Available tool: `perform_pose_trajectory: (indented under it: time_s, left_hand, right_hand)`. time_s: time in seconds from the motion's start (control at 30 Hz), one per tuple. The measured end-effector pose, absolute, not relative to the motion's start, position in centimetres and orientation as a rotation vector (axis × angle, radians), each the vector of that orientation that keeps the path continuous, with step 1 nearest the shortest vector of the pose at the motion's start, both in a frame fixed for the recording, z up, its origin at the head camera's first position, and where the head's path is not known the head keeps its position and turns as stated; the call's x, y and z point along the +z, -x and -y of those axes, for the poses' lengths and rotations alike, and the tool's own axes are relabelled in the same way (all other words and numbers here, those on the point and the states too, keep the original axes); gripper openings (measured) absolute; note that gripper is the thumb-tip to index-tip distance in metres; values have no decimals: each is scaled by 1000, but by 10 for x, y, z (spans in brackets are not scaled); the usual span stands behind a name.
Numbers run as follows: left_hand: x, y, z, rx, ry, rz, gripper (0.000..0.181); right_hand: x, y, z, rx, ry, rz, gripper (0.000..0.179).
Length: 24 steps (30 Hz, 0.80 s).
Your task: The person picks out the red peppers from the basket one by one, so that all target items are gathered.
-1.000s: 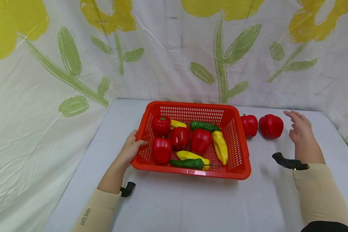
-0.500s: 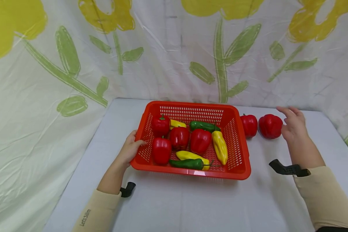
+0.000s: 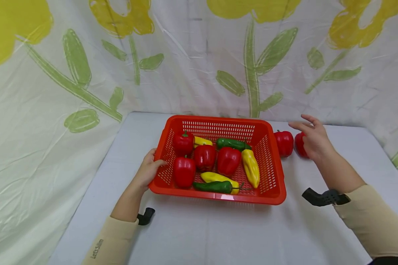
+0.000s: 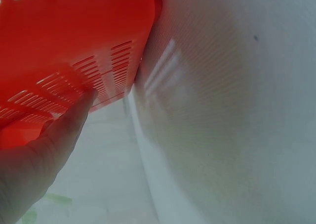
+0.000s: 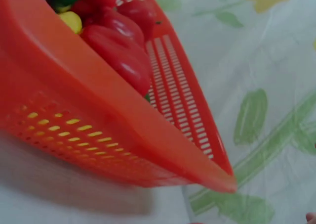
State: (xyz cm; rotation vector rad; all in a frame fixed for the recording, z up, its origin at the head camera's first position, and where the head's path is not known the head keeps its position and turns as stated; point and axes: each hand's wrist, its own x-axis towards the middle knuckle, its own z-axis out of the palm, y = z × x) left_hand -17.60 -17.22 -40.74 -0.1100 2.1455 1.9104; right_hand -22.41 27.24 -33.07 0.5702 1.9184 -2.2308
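A left hand (image 3: pixel 150 169) is gripping the left side of a bright red, slotted basket (image 3: pixel 192 193), thumb inside, while the right hand (image 3: pixel 313 139), fingers loosely extended, is holding nothing, partly covering one of two glossy bell peppers (image 3: pixel 284 143) sitting beside it on the white table (image 3: pixel 219 235). Inside, shiny red peppers (image 3: pixel 229 161), yellow peppers (image 3: pixel 251 169) and green peppers (image 3: pixel 215 187) are lying together.

Head view: high, facing forward-down over tabletop (image 3: pixel 202 232). Wrist views: close, sharing basket (image 3: pixel 252 200); left low outside, right across rim (image 5: pixel 123 108).
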Motion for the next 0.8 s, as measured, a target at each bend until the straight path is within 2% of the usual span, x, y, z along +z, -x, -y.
perform_pose_trajectory:
  time_s: [0.43, 0.8]
  left_hand:
    - [-408, 176, 172, 1911, 106, -2141, 47]
    - [-407, 176, 171, 1911, 125, -2150, 47]
  right_hand:
    - [-322, 220, -242, -1955, -376, -2131, 81]
    - [-313, 220, -211, -1525, -100, -2345, 80]
